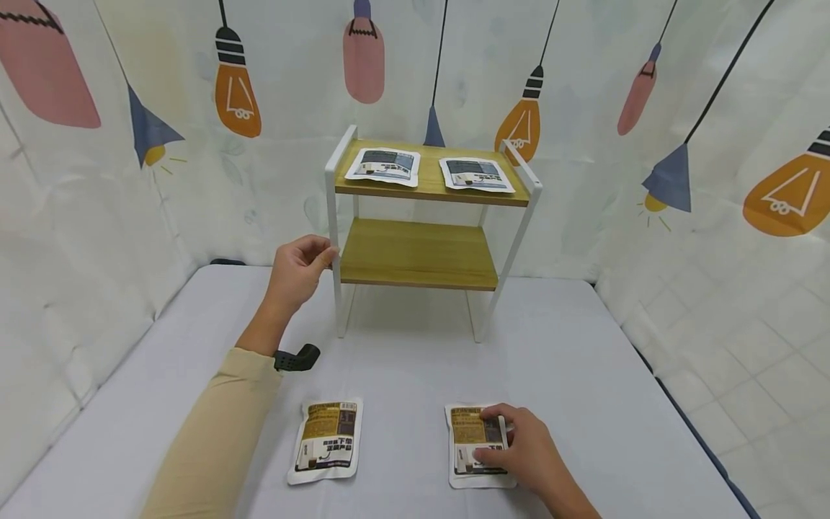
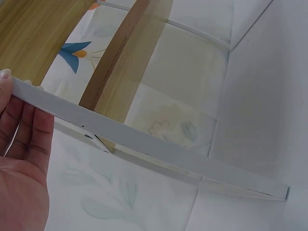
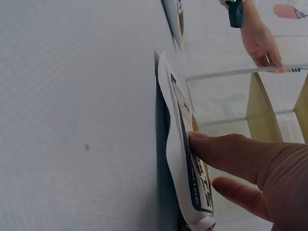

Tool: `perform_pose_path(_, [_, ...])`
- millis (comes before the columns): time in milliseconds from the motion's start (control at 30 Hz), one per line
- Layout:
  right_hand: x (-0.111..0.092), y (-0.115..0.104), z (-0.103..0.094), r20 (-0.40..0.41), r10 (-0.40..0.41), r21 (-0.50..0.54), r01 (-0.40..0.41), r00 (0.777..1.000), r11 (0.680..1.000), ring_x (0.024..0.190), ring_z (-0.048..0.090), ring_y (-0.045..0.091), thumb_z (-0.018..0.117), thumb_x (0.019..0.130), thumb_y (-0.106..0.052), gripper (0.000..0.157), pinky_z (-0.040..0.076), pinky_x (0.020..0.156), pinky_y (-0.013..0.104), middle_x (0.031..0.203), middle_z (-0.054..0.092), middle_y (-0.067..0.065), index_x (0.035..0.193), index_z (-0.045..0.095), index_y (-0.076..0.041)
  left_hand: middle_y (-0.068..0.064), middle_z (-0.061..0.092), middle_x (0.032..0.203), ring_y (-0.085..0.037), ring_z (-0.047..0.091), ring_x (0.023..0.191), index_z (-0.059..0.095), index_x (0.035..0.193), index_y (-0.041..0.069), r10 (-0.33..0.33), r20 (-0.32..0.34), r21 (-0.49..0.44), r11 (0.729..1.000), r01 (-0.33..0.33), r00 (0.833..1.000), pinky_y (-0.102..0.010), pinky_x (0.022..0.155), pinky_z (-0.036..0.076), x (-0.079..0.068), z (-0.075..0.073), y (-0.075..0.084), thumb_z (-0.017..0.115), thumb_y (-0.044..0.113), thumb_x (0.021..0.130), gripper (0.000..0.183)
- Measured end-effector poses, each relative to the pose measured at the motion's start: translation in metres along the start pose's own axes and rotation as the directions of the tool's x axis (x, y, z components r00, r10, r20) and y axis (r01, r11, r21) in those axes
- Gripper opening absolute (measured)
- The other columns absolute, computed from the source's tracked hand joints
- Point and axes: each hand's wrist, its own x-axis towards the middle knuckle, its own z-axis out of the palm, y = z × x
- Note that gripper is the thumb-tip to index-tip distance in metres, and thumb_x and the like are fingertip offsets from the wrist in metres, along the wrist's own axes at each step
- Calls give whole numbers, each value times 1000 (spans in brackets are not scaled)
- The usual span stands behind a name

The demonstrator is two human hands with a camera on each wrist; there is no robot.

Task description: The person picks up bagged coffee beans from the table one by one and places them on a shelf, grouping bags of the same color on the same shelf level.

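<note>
A two-tier wooden shelf rack point(image 1: 418, 254) with a white frame stands at the back of the table. My left hand point(image 1: 320, 254) grips its front-left post point(image 1: 336, 288). In the left wrist view the fingers point(image 2: 29, 130) lie behind the white post point(image 2: 144, 142) with the thumb tip on top. My right hand point(image 1: 496, 436) rests on a brown-and-white pouch point(image 1: 468, 450) lying flat near the front edge. In the right wrist view a straight fingertip point(image 3: 197, 142) presses on the pouch's face point(image 3: 180, 120). A second pouch point(image 1: 326, 440) lies untouched to its left.
Two more pouches point(image 1: 384, 166) point(image 1: 475, 174) lie side by side on the top shelf; the lower shelf holds nothing. The table point(image 1: 583, 360) is covered in a pale cloth. Curtains printed with light bulbs point(image 1: 713, 144) close in the back and both sides.
</note>
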Motion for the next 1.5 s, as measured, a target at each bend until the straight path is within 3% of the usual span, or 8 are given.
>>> perform_pose_path(300, [2, -2, 0, 12, -6, 10, 6, 1000, 1000, 80, 55, 17, 98, 64, -28, 55, 44, 65, 29, 109, 67, 3, 113, 72, -27, -10, 69, 99, -13, 65, 86, 70, 112, 2, -21, -3, 18, 1000, 21, 1000, -19, 83, 58, 1, 0, -1, 67, 33, 99, 34])
perform_pose_path(600, [1, -5, 2, 14, -24, 38, 23, 1000, 999, 76, 51, 16, 97, 64, -26, 52, 41, 62, 27, 106, 69, -1, 110, 73, -29, -8, 69, 97, -12, 65, 85, 70, 112, 1, -14, -4, 16, 1000, 14, 1000, -15, 81, 56, 1, 0, -2, 68, 31, 100, 32])
perform_pose_path(767, [2, -4, 1, 12, -73, 55, 72, 997, 996, 94, 61, 17, 97, 64, -27, 47, 51, 76, 34, 123, 72, 3, 105, 74, -31, -4, 69, 95, -11, 65, 84, 70, 111, 1, -9, -8, 20, 1000, 9, 1000, -17, 81, 57, 1, 0, -1, 68, 31, 99, 32])
perform_pose_path(900, [3, -1, 2, 16, -95, 74, 93, 995, 993, 110, 64, 20, 97, 64, -28, 45, 53, 88, 41, 124, 73, 1, 103, 76, -32, -9, 69, 98, -12, 65, 85, 71, 111, 2, -16, -6, 20, 1000, 16, 1000, -19, 82, 58, 1, 0, -2, 68, 32, 100, 32])
perform_pose_path(1133, [6, 5, 4, 29, -107, 132, 102, 994, 986, 106, 62, 17, 97, 64, -28, 45, 50, 90, 37, 120, 73, 2, 104, 79, -30, -13, 69, 99, -13, 65, 85, 71, 111, 2, -22, -2, 12, 1000, 22, 1000, -20, 82, 58, 1, 0, -2, 68, 33, 99, 33])
perform_pose_path(1367, [9, 9, 5, 50, -99, 191, 87, 994, 978, 111, 63, 20, 97, 64, -28, 45, 50, 93, 40, 123, 74, 2, 106, 80, -29, -9, 69, 97, -12, 66, 84, 71, 111, 1, -18, -2, 10, 1000, 18, 1000, -16, 81, 57, 1, 0, -3, 68, 33, 99, 34])
perform_pose_path(1500, [11, 11, 5, 78, -97, 244, 76, 992, 967, 109, 64, 20, 97, 66, -27, 46, 50, 90, 35, 123, 73, 4, 109, 80, -26, -4, 69, 94, -11, 66, 83, 71, 111, 1, -9, -3, 9, 1000, 9, 1000, -20, 82, 59, 1, 0, -3, 68, 31, 99, 33])
